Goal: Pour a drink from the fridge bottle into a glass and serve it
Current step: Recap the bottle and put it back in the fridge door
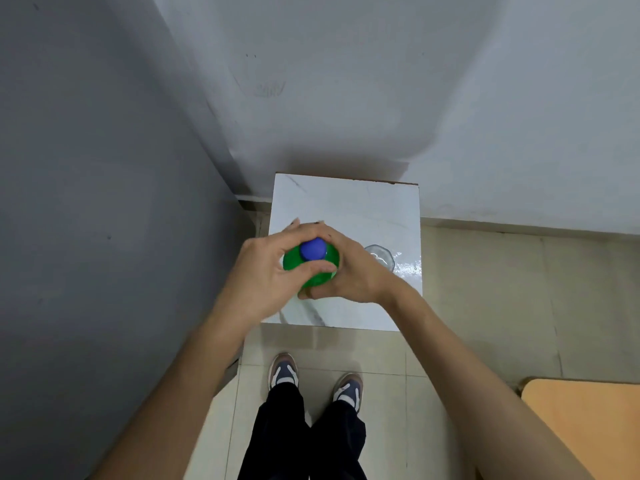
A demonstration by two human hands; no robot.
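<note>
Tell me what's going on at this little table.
A person stands at a small marble-topped table, gripping a green bottle with both the left hand and the right hand. Its blue cap is still on, so nothing has been poured. A clear glass sits on the table just right of the bottle and looks empty.

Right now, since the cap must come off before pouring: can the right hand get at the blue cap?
Probably yes. The right hand grips the green bottle beside the blue cap, whose top shows bare; the left hand holds the bottle too.
</note>
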